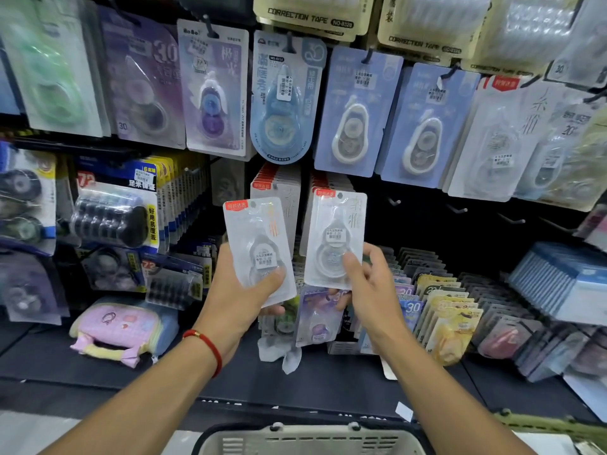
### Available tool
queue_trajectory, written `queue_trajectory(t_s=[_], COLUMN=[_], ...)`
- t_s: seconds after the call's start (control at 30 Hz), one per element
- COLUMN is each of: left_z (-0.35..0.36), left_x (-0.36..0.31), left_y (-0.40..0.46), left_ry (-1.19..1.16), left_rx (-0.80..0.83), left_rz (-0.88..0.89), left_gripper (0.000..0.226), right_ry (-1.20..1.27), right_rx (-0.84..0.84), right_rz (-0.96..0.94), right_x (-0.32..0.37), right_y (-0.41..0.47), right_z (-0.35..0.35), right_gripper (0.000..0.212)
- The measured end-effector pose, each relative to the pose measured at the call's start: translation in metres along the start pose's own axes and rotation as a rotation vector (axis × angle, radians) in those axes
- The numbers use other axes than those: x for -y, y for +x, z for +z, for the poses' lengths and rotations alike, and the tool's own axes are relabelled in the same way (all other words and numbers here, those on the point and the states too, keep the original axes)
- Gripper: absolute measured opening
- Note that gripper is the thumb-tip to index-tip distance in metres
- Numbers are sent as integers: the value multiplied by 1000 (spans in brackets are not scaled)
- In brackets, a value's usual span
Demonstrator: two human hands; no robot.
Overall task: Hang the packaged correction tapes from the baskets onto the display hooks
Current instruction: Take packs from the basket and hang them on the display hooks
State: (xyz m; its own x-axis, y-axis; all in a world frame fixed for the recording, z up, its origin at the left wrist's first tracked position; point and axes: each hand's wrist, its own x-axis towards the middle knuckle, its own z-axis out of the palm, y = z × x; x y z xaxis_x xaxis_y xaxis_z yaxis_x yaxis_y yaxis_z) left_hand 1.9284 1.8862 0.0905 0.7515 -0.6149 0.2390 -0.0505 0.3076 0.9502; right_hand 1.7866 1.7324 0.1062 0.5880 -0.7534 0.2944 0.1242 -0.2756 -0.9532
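My left hand point(239, 290) grips a clear packaged correction tape point(258, 244) with a red label, thumb across its lower front. My right hand point(368, 284) pinches a second, matching pack point(335, 238) by its lower edge, held up against the display. Behind the two packs hang two stacks of the same packs point(279, 182) on hooks. To the right, several bare display hooks point(460, 210) stick out of the dark back panel. A beige basket rim point(312, 438) shows at the bottom edge; its contents are hidden.
Rows of other correction tape packs point(348, 110) hang above. Blue refill packs point(124, 218) hang at left. Upright packs fill shelf trays point(443, 307) at right. A pink pouch point(115, 326) lies on the dark shelf, and loose packs point(315, 316) lean below my hands.
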Motion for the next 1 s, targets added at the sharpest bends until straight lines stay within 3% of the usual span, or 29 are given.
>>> queue_trajectory(t_s=[0.3, 0.4, 0.47, 0.63, 1.0], left_z=[0, 2, 4, 13, 30], left_x=[-1, -3, -2, -2, -9], left_y=[0, -1, -3, -10, -15], left_ry=[36, 73, 87, 32, 89], left_rx=[-11, -1, 23, 154, 240], left_rz=[5, -1, -3, -40, -89], left_gripper=[52, 54, 51, 50, 78], right_ry=[44, -437, -656, -278, 31], right_rx=[-81, -85, -29, 322, 0], right_rz=[21, 163, 133, 13, -20], right_x=[5, -5, -11, -7, -5], right_y=[4, 6, 4, -2, 2], right_z=[2, -4, -6, 6, 12], right_gripper=[33, 56, 53, 22, 17])
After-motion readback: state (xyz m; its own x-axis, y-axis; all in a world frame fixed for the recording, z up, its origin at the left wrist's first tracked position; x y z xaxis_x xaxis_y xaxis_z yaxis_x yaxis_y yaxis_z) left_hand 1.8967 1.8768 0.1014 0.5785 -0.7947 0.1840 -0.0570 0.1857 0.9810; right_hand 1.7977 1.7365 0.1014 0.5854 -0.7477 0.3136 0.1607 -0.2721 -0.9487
